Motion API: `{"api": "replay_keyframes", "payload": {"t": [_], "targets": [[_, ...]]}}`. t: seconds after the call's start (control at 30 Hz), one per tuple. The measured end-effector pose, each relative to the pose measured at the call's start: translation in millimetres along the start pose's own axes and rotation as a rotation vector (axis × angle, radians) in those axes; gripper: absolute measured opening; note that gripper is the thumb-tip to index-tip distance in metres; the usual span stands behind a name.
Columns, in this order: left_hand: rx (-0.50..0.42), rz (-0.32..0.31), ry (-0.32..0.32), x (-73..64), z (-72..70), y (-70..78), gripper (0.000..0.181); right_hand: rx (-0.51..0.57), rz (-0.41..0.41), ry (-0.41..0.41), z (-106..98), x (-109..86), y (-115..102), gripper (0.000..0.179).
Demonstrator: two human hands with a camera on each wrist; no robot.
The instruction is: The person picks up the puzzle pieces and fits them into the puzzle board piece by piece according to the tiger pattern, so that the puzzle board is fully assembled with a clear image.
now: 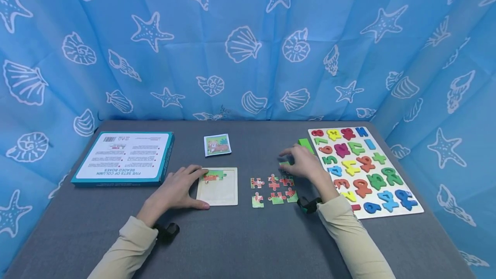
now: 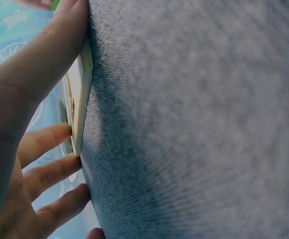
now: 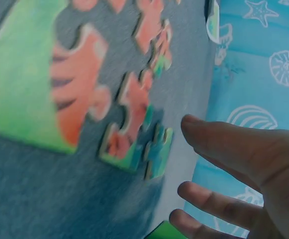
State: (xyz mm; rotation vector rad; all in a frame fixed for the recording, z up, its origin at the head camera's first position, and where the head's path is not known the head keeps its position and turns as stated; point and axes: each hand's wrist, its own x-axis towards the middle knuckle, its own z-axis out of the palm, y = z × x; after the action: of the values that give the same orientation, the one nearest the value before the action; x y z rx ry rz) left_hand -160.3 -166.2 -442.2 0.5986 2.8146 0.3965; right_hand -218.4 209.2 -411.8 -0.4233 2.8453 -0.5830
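My left hand (image 1: 179,188) spreads wide, thumb and forefinger touching the wooden board (image 1: 221,193), where a few pieces (image 1: 215,175) sit along the far edge. My right hand (image 1: 304,165), fingers apart and holding nothing, is beside a green puzzle piece (image 3: 159,153) on the table (image 1: 232,240), near other loose pieces (image 1: 277,198).

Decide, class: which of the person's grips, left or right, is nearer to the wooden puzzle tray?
Left. The left grip touches the left side of the wooden puzzle tray; the right grip is apart, to its right, near the loose pieces.
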Motion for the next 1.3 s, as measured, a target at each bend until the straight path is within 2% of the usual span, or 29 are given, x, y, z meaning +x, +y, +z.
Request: {"api": "replay_keyframes", "payload": {"t": [0.13,0.4,0.57,1.07,1.3], "targets": [[-0.003,0.000,0.001,-0.6,-0.7,-0.6,0.104,-0.003,-0.008,-0.037,0,-1.3,6,0.041],[-0.005,-0.001,0.002,0.1,0.2,-0.7,0.106,-0.017,0.055,-0.076,4,-1.3,6,0.039],[-0.013,0.001,0.007,0.0,-0.1,-0.6,0.105,-0.019,0.064,-0.063,5,-2.1,5,0.036],[-0.010,-0.014,-0.004,0.2,-1.4,0.8,0.106,-0.021,0.008,-0.035,11,1.4,6,0.032],[-0.009,-0.012,-0.008,0.5,-1.5,0.8,0.106,-0.014,-0.026,0.020,11,-0.8,2,0.037]]}}
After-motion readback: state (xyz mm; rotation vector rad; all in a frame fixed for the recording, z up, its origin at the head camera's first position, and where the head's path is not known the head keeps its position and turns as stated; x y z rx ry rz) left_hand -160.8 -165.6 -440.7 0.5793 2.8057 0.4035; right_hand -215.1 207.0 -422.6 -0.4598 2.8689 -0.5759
